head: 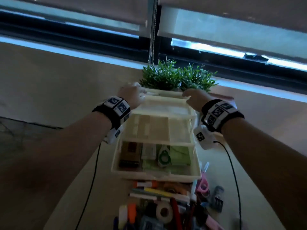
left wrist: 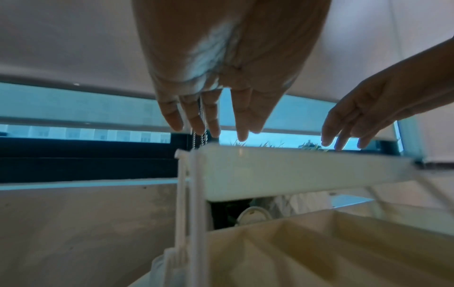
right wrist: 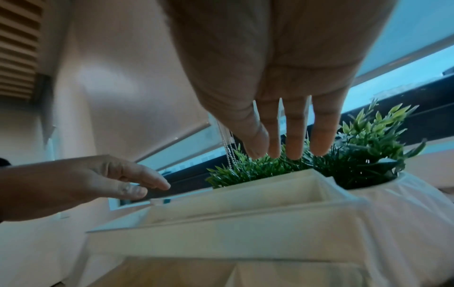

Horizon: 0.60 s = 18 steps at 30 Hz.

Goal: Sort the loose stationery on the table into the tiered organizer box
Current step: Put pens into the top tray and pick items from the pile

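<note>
The left hand (head: 131, 94), fingers straight and spread, reaches the top tier's left end; the tiered organizer box (head: 156, 145) stands fanned open on the surface between the arms, likely light, stiff, tippy plastic, best held at both rims; the right hand (head: 193, 98) matches, fingers straight.

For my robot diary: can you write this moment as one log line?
left hand: open | right hand: open | both above cream plastic tiered organizer box top tier | loose stationery: unsorted
</note>
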### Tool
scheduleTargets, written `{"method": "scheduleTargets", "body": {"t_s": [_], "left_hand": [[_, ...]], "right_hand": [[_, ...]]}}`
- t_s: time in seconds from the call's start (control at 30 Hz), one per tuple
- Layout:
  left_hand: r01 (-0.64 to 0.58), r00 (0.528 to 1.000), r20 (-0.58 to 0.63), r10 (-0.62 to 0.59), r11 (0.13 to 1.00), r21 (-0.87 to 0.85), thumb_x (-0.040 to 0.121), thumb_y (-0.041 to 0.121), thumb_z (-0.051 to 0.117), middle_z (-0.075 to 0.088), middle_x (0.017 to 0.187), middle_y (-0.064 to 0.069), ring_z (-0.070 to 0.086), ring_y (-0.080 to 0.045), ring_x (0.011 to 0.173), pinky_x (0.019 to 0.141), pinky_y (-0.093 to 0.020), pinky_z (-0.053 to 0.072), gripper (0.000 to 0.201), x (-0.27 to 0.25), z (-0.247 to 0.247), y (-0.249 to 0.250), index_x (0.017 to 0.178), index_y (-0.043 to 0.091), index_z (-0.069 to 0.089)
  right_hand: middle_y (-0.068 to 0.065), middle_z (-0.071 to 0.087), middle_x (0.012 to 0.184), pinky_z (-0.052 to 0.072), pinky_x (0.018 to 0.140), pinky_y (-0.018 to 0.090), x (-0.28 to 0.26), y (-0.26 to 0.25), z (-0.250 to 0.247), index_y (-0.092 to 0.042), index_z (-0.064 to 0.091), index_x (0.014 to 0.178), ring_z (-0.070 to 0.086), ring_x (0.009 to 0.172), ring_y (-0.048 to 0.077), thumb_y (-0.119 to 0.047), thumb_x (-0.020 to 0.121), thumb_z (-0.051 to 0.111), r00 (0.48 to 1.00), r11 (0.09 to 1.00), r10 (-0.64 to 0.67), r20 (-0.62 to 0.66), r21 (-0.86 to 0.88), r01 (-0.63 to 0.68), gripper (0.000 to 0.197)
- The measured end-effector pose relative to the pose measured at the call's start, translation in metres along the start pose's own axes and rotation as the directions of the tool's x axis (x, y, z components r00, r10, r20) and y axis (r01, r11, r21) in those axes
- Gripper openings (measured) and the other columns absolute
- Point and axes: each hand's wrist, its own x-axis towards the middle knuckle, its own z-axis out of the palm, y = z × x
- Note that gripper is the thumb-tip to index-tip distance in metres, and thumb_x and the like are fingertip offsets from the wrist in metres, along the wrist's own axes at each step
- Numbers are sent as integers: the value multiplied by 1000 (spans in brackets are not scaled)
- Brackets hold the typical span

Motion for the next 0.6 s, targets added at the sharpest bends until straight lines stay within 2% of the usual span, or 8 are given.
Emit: {"method": "scheduleTargets", "body": {"t_s": [0.1,0.23,0.33,0.37,0.43,0.5,0.53,0.6], "left_hand": [[-50,999,-23,48,996,-75,86,22,58,55,127,-11,49,-32,119,101,-46,40,30,-42,-1,15,114,17,65],[-98,995,-43,92,979,-179,82,14,63,55,117,-14,52,-29,111,99,-36,40,27,-114,3,43,109,13,68],[-54,992,92,84,956,-289,84,14,63,56,110,-9,54,-22,98,85,-28,41,21,-171,13,63,103,11,68],[-22,983,166,79,947,-320,84,17,62,57,108,-8,54,-20,96,83,-27,42,20,-187,18,66,101,12,69],[16,936,339,94,952,-307,81,30,57,57,109,-7,56,-20,98,86,-30,45,26,-217,31,68,100,16,69],[19,884,456,100,968,-250,84,26,56,58,111,-6,56,-20,102,87,-29,44,24,-240,48,67,102,18,70],[27,874,478,92,971,-236,86,20,55,58,113,-7,55,-21,105,87,-29,44,23,-248,57,68,104,17,69],[57,878,476,45,979,-197,88,12,52,56,120,-8,53,-23,111,93,-32,43,26,-258,73,70,109,16,67]], "right_hand": [[11,65,115,38,79,20,-45,11,1,-11,65,109,59,100,24,-6,88,50,995,993,-41,-93,105,51,27],[10,70,101,44,82,27,-124,23,13,-8,70,98,63,96,25,-12,88,55,993,987,-109,-41,111,113,18],[9,70,89,46,78,29,-176,36,40,-9,70,92,64,84,24,-11,87,57,990,980,-121,73,169,107,14],[8,68,85,45,74,28,-190,42,52,-10,70,90,62,79,22,-11,87,58,985,977,-115,132,192,88,13],[5,64,77,48,69,27,-217,48,79,-18,66,83,59,69,19,-9,86,58,965,961,-123,230,269,58,12],[2,60,75,51,74,35,-237,52,106,-20,62,81,56,71,18,-5,83,60,950,940,-181,254,330,91,15],[1,59,79,50,75,34,-243,53,117,-17,64,85,55,75,18,-5,82,61,948,937,-193,254,335,102,13],[1,59,91,41,74,23,-250,50,130,-10,66,100,56,85,18,-11,84,61,954,954,-196,228,270,131,16]]}}
